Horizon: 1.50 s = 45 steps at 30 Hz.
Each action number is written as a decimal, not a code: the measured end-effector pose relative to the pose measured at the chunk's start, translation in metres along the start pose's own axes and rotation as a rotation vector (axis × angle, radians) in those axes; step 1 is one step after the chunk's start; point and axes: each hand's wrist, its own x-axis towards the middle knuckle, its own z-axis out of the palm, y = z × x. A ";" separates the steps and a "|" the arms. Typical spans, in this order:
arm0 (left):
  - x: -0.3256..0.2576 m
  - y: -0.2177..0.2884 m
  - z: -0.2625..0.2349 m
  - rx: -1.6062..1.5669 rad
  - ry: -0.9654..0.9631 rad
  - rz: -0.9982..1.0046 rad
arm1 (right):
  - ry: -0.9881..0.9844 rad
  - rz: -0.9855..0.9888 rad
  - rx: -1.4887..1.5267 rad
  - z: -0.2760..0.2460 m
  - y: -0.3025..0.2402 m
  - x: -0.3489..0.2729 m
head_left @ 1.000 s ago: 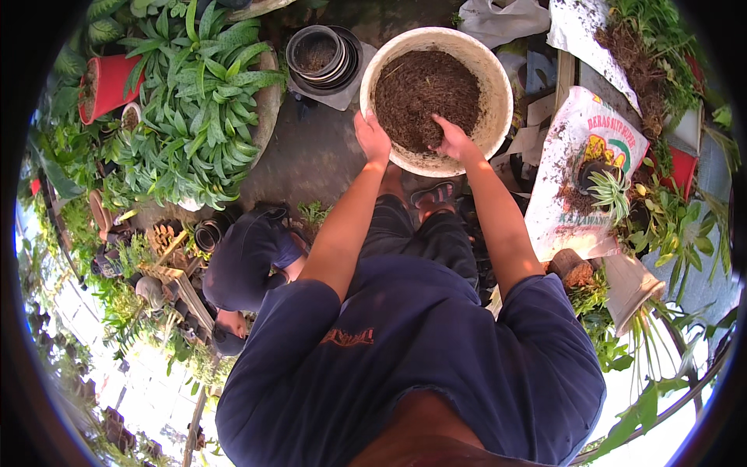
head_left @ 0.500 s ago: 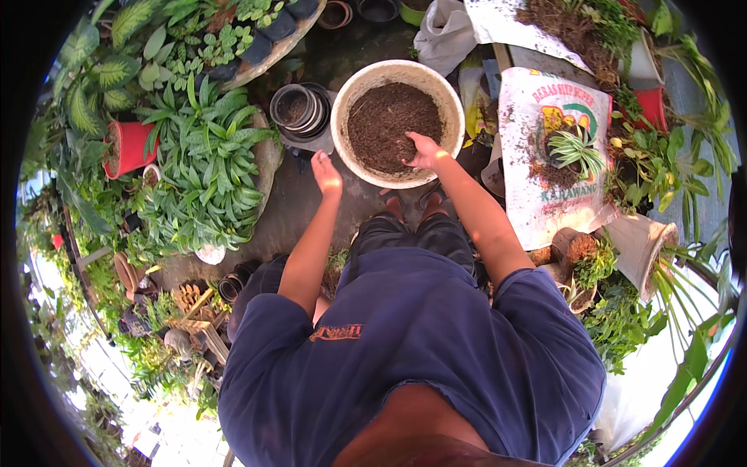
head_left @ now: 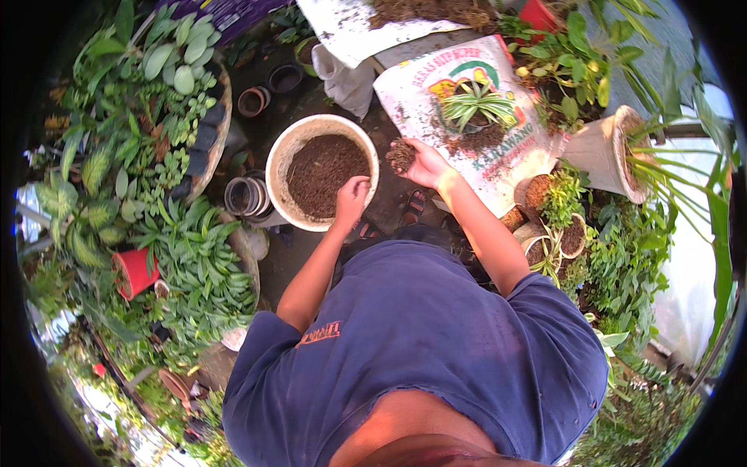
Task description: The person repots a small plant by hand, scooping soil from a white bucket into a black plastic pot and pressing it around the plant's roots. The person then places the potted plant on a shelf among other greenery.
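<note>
A handful of dark soil (head_left: 401,156) rests in my right hand (head_left: 426,166), whose fingers curl round it between the tub and the printed sack. My left hand (head_left: 352,201) hangs over the near right rim of a round, cream-coloured tub (head_left: 278,160). Its fingers are curled in, and what they hold, if anything, is hidden. Brown potting soil (head_left: 323,175) fills the lower part of the tub. On the white sack (head_left: 498,187) sits a plant with striped green-and-white leaves (head_left: 476,105), with loose soil around its base.
Stacked dark pots (head_left: 243,196) stand left of the tub, beside dense leafy plants (head_left: 194,268). A crumpled pale bag (head_left: 342,84) lies behind it. More soil (head_left: 432,13) covers a white sheet at the back. A tilted pale pot (head_left: 603,152) and small planters (head_left: 573,236) stand on the right.
My right hand has lifted soil out of the tub and moved right, towards the sack. My left hand has come from outside the tub to its near right rim. The view has shifted right.
</note>
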 end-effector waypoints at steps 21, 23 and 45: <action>0.112 0.123 0.242 -0.268 -0.060 -0.453 | 0.100 -0.435 0.340 -0.198 -0.069 -0.154; 0.110 0.128 0.245 -0.329 -0.185 -0.326 | 0.087 -0.436 0.367 -0.204 -0.071 -0.152; 0.235 0.147 0.244 0.249 -0.222 0.000 | 0.131 -0.397 0.442 -0.162 -0.100 -0.102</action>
